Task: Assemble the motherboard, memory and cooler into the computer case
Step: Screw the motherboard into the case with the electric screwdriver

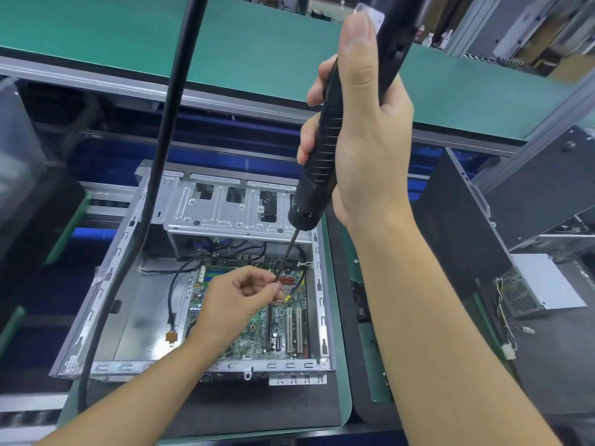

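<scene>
A black cable (pixel 160 194) hangs across the open computer case (pixel 100 294), where the motherboard (pixel 257 336) lies on the floor. Above the board the left hand (pixel 233 300) pinches the bit (pixel 286 252) between thumb and fingertips; the right hand (pixel 365 133) wraps its fingers round the electric screwdriver (pixel 317 175), tilted slightly, high over the case

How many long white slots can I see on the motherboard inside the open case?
2. Both lie side by side near the motherboard's right edge: one white slot and a second just right of it. The left hand may hide more.
</scene>
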